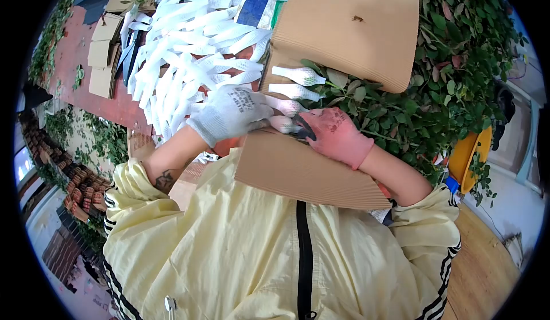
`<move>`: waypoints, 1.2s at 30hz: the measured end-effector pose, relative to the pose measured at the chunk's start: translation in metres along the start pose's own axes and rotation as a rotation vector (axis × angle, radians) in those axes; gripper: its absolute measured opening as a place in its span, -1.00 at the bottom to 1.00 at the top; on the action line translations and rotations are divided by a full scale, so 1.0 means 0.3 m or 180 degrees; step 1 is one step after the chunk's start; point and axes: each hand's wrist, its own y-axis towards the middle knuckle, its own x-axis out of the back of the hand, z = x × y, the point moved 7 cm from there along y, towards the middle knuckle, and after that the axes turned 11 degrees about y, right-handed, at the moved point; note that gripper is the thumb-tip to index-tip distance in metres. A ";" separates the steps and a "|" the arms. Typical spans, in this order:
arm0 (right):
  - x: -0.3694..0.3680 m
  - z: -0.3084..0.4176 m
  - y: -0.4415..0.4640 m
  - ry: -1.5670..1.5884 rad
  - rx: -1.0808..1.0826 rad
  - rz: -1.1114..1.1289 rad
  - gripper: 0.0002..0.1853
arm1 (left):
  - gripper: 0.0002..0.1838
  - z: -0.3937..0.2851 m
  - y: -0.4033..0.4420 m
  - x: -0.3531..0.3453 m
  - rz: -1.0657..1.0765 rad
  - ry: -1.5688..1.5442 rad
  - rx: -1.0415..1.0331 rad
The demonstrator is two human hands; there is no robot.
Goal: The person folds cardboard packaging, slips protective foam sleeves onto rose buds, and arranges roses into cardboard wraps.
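Several flower heads in white foam net sleeves (298,76) lie in a row on corrugated cardboard, their leafy stems running to the right. My left hand (232,112), in a pale grey glove, has its fingers closed on a net-sleeved flower head (282,106) that looks pinkish through the mesh. From the other side my right hand (338,135), in a pink glove with dark fingertips, grips near the stem end of the lowest net-sleeved flower head (282,124). Its exact hold is partly hidden. A cardboard flap (309,168) lies below both hands, against my jacket.
Loose white foam net sleeves (189,51) are heaped at the upper left. A large cardboard sheet (349,22) covers part of the bundle. Leafy stems (470,74) pile up on the right. Cardboard pieces (103,62) and a dark tool (127,59) lie on the red table (71,62).
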 end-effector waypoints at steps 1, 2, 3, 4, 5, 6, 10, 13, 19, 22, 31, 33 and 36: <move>-0.010 -0.008 -0.001 0.0219 0.0030 0.0112 -0.54 | -0.77 -0.002 -0.001 -0.016 0.0034 0.0120 -0.0158; -0.018 -0.015 0.003 0.0231 0.0023 0.0097 -0.54 | -0.76 -0.001 -0.001 -0.033 0.0070 0.0244 -0.0336; -0.023 -0.018 0.002 0.0234 0.0046 -0.0007 -0.59 | -0.76 0.011 -0.003 -0.057 0.0090 0.0237 -0.0360; -0.024 -0.021 -0.002 0.0235 0.0062 -0.0107 -0.64 | -0.78 0.032 -0.005 -0.092 0.0216 0.0242 -0.0249; -0.021 -0.022 -0.003 0.0250 0.0029 -0.0122 -0.64 | -0.79 0.045 -0.004 -0.109 0.0340 0.0251 -0.0145; -0.015 -0.016 -0.003 0.0173 0.0036 -0.0095 -0.64 | -0.80 0.024 0.000 -0.072 -0.0022 0.0138 -0.0456; 0.004 -0.008 -0.003 0.0306 0.0038 -0.0195 -0.74 | -0.75 0.036 -0.018 -0.031 0.0060 0.0206 -0.0421; -0.003 -0.014 -0.002 0.0331 0.0062 -0.0199 -0.72 | -0.76 0.055 -0.028 -0.001 0.0047 0.0339 -0.0261; 0.023 0.009 -0.015 0.0059 0.0078 -0.0212 -0.62 | -0.79 0.067 -0.026 -0.009 0.0709 0.0420 -0.0031; 0.007 -0.004 -0.013 0.0157 0.0147 -0.0243 -0.62 | -0.80 0.080 -0.034 0.006 0.0930 0.0674 0.0095; 0.019 0.014 -0.013 -0.0144 0.0148 -0.0190 -0.68 | -0.73 -0.040 0.072 0.131 0.0754 -0.1351 -0.0118; 0.037 0.035 -0.032 -0.0272 0.0253 -0.0257 -0.72 | -0.71 -0.069 0.099 0.083 0.0793 -0.1557 -0.0229; 0.115 0.052 -0.031 -0.0351 0.0107 -0.0355 -0.74 | -0.67 -0.050 0.066 -0.023 0.1439 -0.1133 -0.0238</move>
